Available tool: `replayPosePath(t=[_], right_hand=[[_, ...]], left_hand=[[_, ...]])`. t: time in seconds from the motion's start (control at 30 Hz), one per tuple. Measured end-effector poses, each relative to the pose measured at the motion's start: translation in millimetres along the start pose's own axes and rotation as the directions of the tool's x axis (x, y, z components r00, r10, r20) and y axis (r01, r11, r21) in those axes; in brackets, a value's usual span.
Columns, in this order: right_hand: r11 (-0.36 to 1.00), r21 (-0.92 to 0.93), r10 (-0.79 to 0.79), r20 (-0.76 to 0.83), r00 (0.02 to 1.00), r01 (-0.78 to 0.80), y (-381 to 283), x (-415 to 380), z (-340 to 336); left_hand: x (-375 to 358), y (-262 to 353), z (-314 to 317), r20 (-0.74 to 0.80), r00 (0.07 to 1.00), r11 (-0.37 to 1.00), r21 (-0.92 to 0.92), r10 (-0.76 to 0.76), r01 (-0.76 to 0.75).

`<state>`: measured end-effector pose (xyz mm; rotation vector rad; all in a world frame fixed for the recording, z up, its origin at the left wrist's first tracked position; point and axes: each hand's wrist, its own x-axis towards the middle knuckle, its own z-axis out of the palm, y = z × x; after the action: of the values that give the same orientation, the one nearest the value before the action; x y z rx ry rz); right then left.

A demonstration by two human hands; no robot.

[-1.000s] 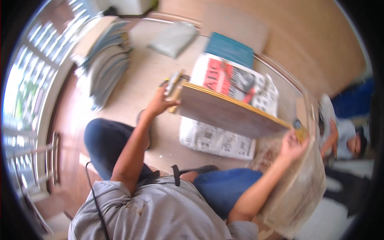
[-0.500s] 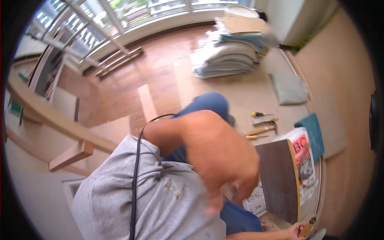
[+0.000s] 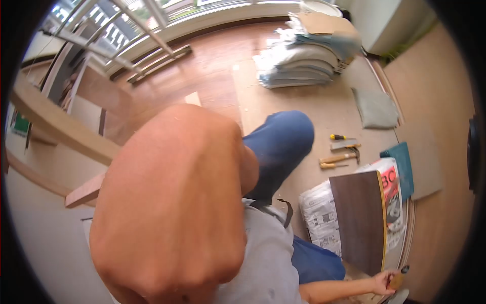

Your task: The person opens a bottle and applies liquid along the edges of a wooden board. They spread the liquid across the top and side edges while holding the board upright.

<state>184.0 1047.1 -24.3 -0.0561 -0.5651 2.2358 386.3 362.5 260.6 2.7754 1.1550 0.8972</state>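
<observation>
My left hand [image 3: 172, 218] looms close to the camera, its back and knuckles toward me; its fingers are curled out of sight, so whether it holds anything is hidden. It covers much of my grey shirt. At the lower right my right hand [image 3: 386, 281] grips a wooden-handled tool [image 3: 399, 280] with a dark end, beside the near corner of a dark brown board [image 3: 357, 220]. The board has a yellow edge and lies against printed white bags [image 3: 319, 213]. My bent knee [image 3: 286, 131] in blue trousers shows beyond the left hand.
A screwdriver [image 3: 337, 137], a hammer [image 3: 341, 157] and other wooden-handled tools lie on the floor sheet. Stacked bags [image 3: 298, 66] stand near the window. A grey bag [image 3: 375, 108] and a teal bag [image 3: 400, 167] lie right. Wooden beams [image 3: 66, 126] cross the left side.
My left hand has moved leftward and nearer to the camera, now hiding the sleeve and cable. The view has shifted slightly. My right hand still holds the tool by the board's corner.
</observation>
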Motion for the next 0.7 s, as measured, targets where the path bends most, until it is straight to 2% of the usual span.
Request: replayPosePath(t=[0.03, 0.07, 0.1, 0.13, 0.17, 0.2, 0.23, 0.27, 0.3, 0.33, 0.37, 0.4, 0.43, 0.47, 0.53, 0.6, 0.7], right_hand=[[1.0, 0.012, 0.009, -0.002, 1.0, -0.009, -2, 7, -11], [1.0, -0.01, 0.005, 0.084, 0.996, -0.004, -8, 25, -30], [1.0, -0.001, 0.014, 0.188, 0.982, -0.014, -14, 31, -45], [0.984, -0.043, 0.179, 0.269, 0.946, -0.174, -22, 13, -23], [0.99, -0.11, 0.101, 0.133, 0.986, -0.087, -18, -8, -12], [0.991, -0.135, 0.015, -0.007, 1.0, -0.015, -9, -32, 9], [0.972, -0.027, 0.236, 0.135, 0.962, -0.235, -17, -54, 13], [0.894, 0.098, 0.42, 0.159, 0.894, -0.437, -16, -85, 45], [0.924, 0.083, 0.355, 0.166, 0.92, -0.372, -18, -73, 15], [0.984, 0.052, 0.178, -0.285, 0.942, -0.17, -6, -99, 63], [0.936, 0.228, 0.255, 0.086, 0.963, -0.268, -10, -82, 16], [0.987, 0.091, 0.132, 0.006, 0.991, -0.132, -6, -99, 29], [0.983, 0.151, 0.124, -0.158, 0.98, -0.1, -8, -110, 45], [0.984, 0.11, 0.151, -0.073, 0.986, -0.143, -12, -116, 42], [0.985, 0.114, 0.141, -0.101, 0.985, -0.129, -15, -114, 45], [0.974, 0.099, 0.212, -0.09, 0.973, -0.203, -16, -123, 44], [0.97, 0.109, 0.232, -0.146, 0.962, -0.217, -15, -132, 50]], left_hand=[[0, 1, -4, -0.066, 0.98, 0.981, -0.067, -0.187, 0.183], [-3, 0, -8, -0.109, 0.927, 0.928, -0.147, -0.36, 0.343], [1, -1, -1, -0.108, 0.902, 0.906, -0.125, -0.417, 0.404], [3, -9, 7, -0.101, 0.886, 0.891, -0.108, -0.452, 0.442], [3, -14, 12, -0.106, 0.883, 0.889, -0.098, -0.457, 0.448], [-1, -21, 13, -0.122, 0.89, 0.897, -0.11, -0.44, 0.428], [-7, -31, 11, -0.127, 0.9, 0.907, -0.129, -0.417, 0.402], [-20, -43, 5, -0.141, 0.908, 0.915, -0.149, -0.395, 0.375], [-32, -59, -1, -0.145, 0.92, 0.924, -0.178, -0.365, 0.339], [-39, -80, -5, -0.156, 0.933, 0.934, -0.208, -0.324, 0.289], [-42, -101, -8, -0.159, 0.946, 0.938, -0.25, -0.283, 0.239], [-43, -118, -8, -0.163, 0.954, 0.938, -0.281, -0.253, 0.201], [-43, -130, -6, -0.167, 0.958, 0.936, -0.307, -0.234, 0.175], [-40, -138, -3, -0.171, 0.957, 0.929, -0.33, -0.234, 0.168], [-36, -151, -2, -0.194, 0.949, 0.916, -0.368, -0.247, 0.163], [-32, -154, 0, -0.231, 0.944, 0.911, -0.391, -0.236, 0.132], [-30, -150, 4, -0.279, 0.93, 0.909, -0.4, -0.24, 0.115]])
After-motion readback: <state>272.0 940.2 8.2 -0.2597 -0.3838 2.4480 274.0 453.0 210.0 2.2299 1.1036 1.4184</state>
